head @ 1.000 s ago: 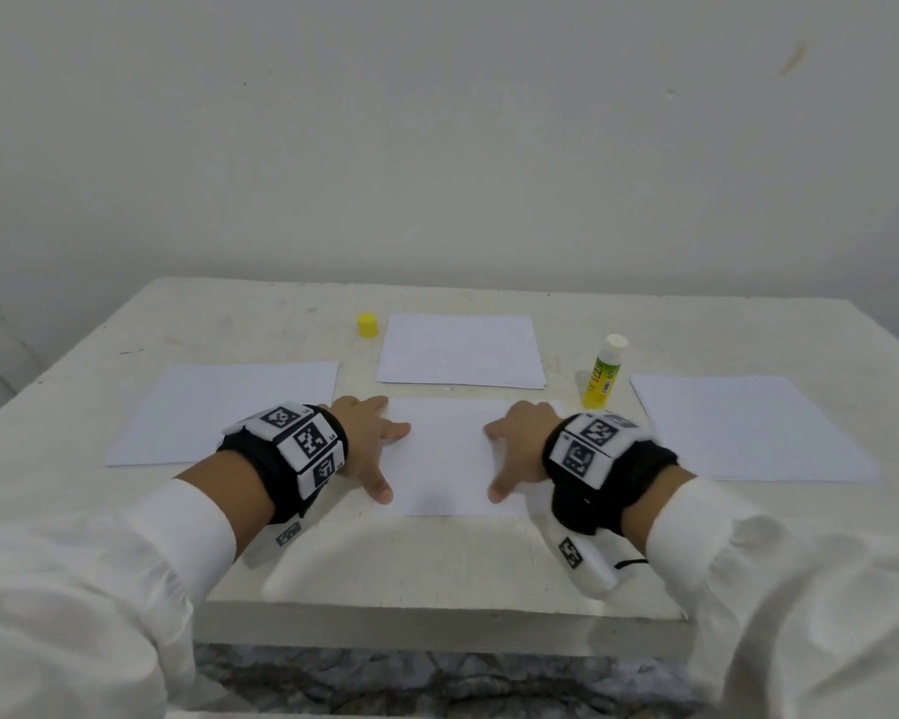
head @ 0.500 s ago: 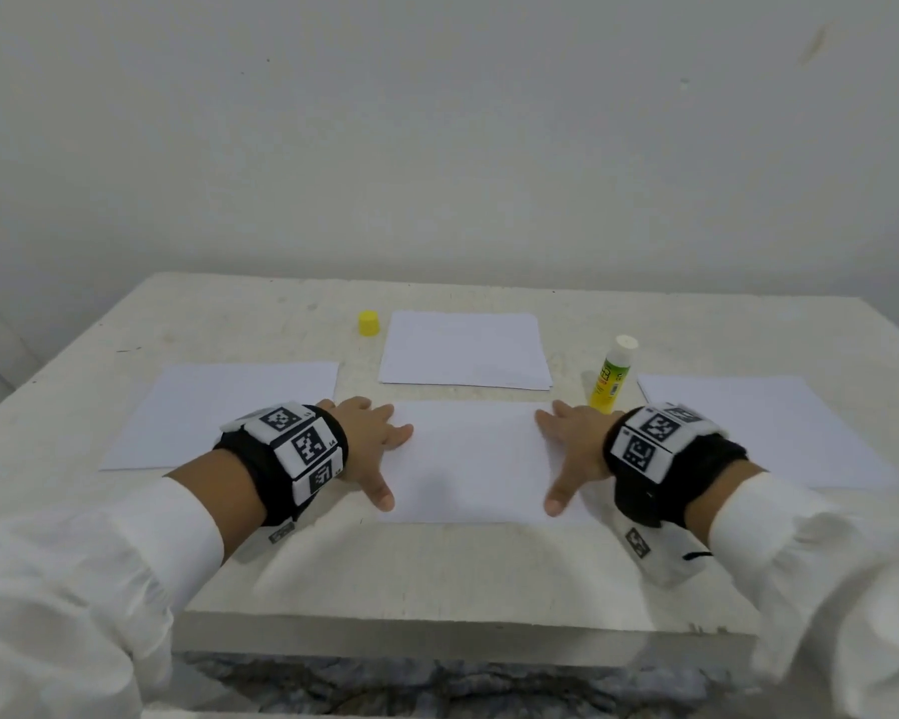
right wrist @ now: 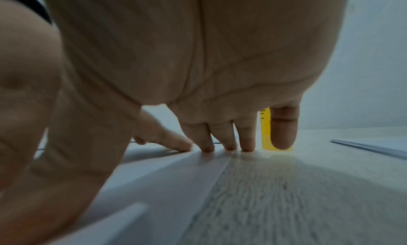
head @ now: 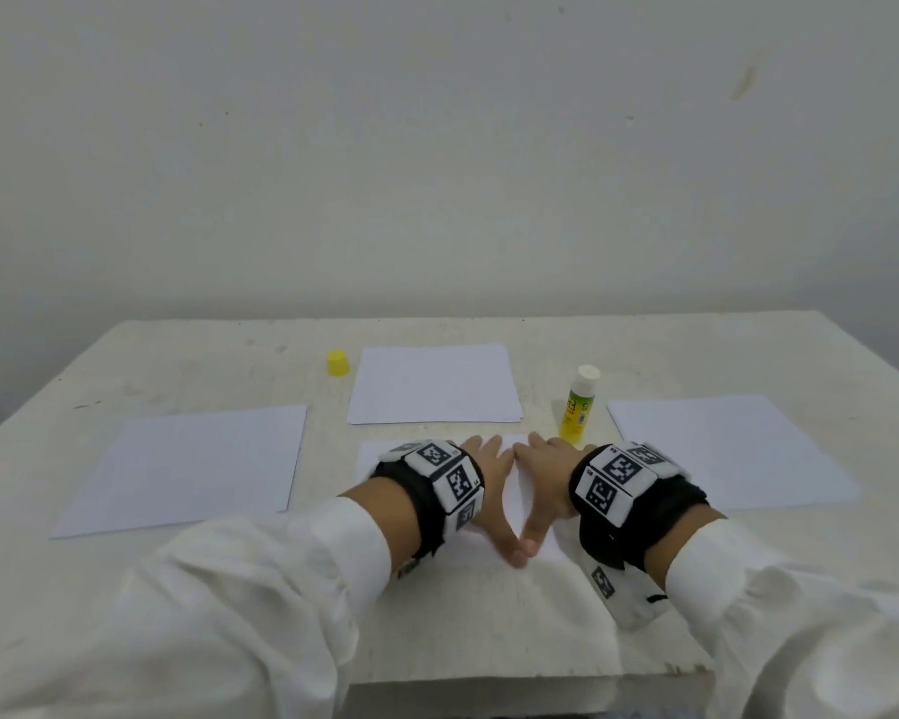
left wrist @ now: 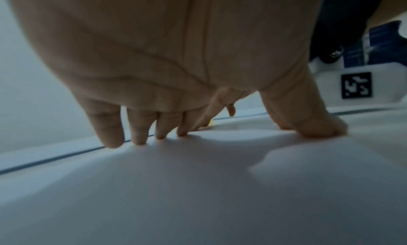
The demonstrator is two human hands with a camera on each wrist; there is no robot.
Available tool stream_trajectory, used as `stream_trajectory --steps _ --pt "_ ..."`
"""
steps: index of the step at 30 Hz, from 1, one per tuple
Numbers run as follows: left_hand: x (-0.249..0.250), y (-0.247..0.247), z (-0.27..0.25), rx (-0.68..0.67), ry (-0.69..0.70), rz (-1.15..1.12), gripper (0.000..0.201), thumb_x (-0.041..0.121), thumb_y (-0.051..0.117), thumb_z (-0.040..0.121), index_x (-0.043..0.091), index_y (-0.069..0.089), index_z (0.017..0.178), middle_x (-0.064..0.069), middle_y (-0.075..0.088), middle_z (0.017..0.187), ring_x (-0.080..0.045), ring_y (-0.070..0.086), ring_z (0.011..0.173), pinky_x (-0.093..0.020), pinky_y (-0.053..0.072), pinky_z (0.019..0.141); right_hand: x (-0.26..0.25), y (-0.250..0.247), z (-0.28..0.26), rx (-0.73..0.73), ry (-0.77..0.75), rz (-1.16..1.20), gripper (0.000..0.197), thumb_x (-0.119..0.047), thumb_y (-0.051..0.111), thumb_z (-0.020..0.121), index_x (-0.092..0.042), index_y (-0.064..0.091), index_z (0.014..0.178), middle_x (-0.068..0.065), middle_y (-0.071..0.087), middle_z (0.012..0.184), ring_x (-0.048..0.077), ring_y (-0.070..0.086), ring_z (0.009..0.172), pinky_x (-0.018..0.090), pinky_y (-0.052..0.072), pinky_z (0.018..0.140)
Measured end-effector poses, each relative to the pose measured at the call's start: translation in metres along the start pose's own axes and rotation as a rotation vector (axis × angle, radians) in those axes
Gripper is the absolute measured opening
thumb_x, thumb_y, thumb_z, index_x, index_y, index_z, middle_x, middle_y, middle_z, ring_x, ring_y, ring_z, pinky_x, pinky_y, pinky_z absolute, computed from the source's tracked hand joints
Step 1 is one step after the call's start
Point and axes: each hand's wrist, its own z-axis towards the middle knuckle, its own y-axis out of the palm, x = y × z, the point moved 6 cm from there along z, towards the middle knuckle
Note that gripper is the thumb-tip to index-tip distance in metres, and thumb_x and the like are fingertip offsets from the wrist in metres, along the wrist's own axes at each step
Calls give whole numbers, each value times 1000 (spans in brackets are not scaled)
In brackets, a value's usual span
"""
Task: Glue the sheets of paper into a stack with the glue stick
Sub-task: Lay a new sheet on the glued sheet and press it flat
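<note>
Near the table's front edge lies a white sheet [head: 372, 456] [left wrist: 220, 187] [right wrist: 165, 179]. Both hands press flat on it. My left hand [head: 489, 485] and right hand [head: 543, 485] lie side by side at its middle, thumbs touching at the near edge. The left fingers [left wrist: 110, 130] and right fingers [right wrist: 246, 139] are straight, tips down on the paper, and hold nothing. The uncapped glue stick [head: 580, 404] [right wrist: 266, 137] stands upright just beyond the right hand. Its yellow cap [head: 337, 363] sits at the back left. Loose sheets lie at the back centre [head: 434, 384], left [head: 188, 467] and right [head: 727, 451].
The white table [head: 489, 625] [right wrist: 286, 196] ends in a front edge close below my wrists. A plain wall rises behind it. My white sleeves cover the near corners.
The right hand slid back left across the near sheet and the left hand slid right. They now meet at its middle instead of lying apart at its sides.
</note>
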Motion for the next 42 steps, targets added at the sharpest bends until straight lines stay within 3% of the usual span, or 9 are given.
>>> stream_trajectory --steps 7,11,15,19,23,27,30,35,42 --pt "-55 13 -27 -58 -138 31 134 71 73 58 11 -1 152 -7 -1 160 -24 9 146 -46 15 118 4 0 -3 17 -7 71 107 -52 83 58 -15 26 141 1 37 136 24 35 129 44 34 100" --pt "-96 26 -43 -121 -184 40 139 74 72 56 9 -6 151 -6 -7 160 -23 7 146 -46 15 117 4 2 -5 -42 -28 44 120 -51 81 63 -28 3 151 4 13 155 27 17 142 52 23 110" --pt "-116 31 -55 -158 -176 56 138 71 74 57 15 -9 151 3 -12 160 -24 1 147 -48 11 118 3 2 -6 -80 -32 -24 116 -55 77 67 -35 0 151 8 7 157 30 12 143 54 22 110" --pt "-121 33 -58 -155 -189 94 135 72 72 59 22 -13 151 6 -14 159 -26 -10 146 -49 4 118 -13 1 -10 -88 -115 -120 100 -48 74 74 -45 6 148 6 18 152 29 18 140 51 25 107" --pt "-125 35 -55 -138 -216 104 138 76 72 54 26 -12 151 1 -10 160 -26 -17 145 -49 -1 117 -64 6 -12 -110 -300 -186 79 -43 63 84 -54 12 144 -5 -1 159 22 3 146 56 9 112" --pt "-126 37 -55 -126 -223 118 138 78 70 53 28 -13 151 -2 -9 160 -27 -17 145 -50 -1 117 -122 12 -13 -69 -462 -304 61 -40 45 96 -50 10 146 -6 -3 160 22 -2 147 59 6 111" --pt "-125 38 -56 -129 -221 109 139 77 71 53 26 -14 150 -3 -10 160 -27 -16 145 -52 -1 117 -142 6 -10 -53 -476 -312 58 -44 39 99 -43 9 149 -4 -3 160 25 0 147 62 9 110" --pt "-126 36 -57 -88 -236 76 144 75 75 50 21 -12 151 -1 -2 160 -25 -6 147 -48 1 118 -124 -3 6 -70 -375 -184 89 -58 54 86 -34 -2 151 -4 -11 159 24 -3 147 58 6 113" --pt "-123 31 -57 -36 -213 91 132 75 77 46 16 16 147 1 20 150 -23 12 141 -43 13 116 -23 1 9 -113 -190 -103 127 -66 72 64 -30 -13 150 -3 -19 158 22 -10 146 55 2 114"
